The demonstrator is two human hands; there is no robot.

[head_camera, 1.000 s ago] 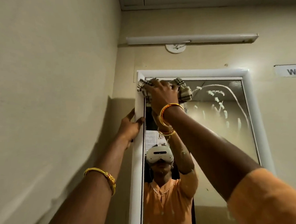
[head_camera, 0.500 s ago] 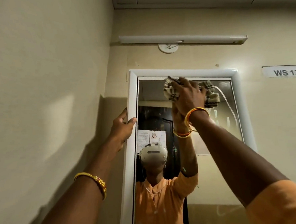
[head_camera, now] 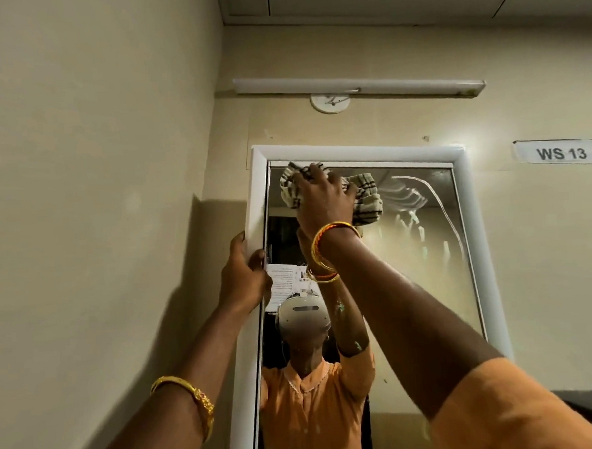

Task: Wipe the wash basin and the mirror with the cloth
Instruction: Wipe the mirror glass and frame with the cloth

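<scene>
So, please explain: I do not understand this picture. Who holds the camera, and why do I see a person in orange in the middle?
Nobody holds the camera: the person wears it on the head, so you look along their own two arms. The right hand presses a striped cloth flat on the top of the mirror. The left hand grips the white frame on its left edge. The person in orange is only their reflection, headset included. White streaks of foam or wet show on the glass to the right of the cloth. The wash basin is not in view.
</scene>
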